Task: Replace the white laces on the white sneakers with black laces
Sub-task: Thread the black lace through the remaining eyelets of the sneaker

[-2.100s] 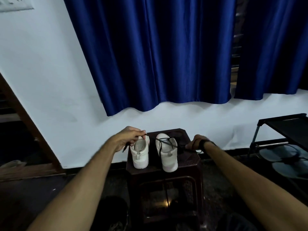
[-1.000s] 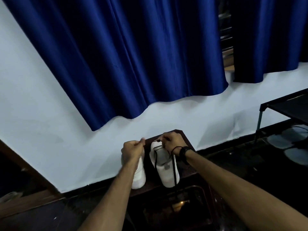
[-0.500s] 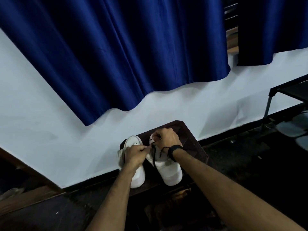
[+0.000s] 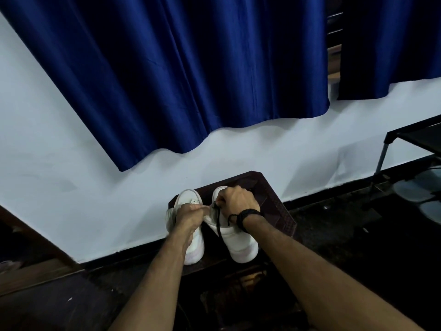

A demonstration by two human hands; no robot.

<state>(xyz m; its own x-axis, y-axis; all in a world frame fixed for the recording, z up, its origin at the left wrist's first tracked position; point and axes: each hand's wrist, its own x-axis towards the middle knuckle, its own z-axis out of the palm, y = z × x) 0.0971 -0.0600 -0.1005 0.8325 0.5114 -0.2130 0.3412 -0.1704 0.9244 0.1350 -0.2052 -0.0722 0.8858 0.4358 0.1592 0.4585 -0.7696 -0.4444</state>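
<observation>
Two blue curtains (image 4: 191,68) hang over the white wall (image 4: 59,163) at the far side. Nearer, a dark stool (image 4: 274,204) carries both white sneakers: the left sneaker (image 4: 195,249) and the right sneaker (image 4: 241,244), side by side. The right hand (image 4: 238,199) curls over the right sneaker's top, apparently pinching the black lace (image 4: 218,220). The left hand (image 4: 191,215) grips that sneaker's left edge.

The curtain (image 4: 191,68) is blue cloth with a soft satin sheen. The wall (image 4: 59,151) is matt white paint. Both sneakers (image 4: 241,244) look smooth and matt white. The black lace (image 4: 218,222) is dull cord. The stool (image 4: 274,204) is dark brown with a patterned, faintly glossy top.
</observation>
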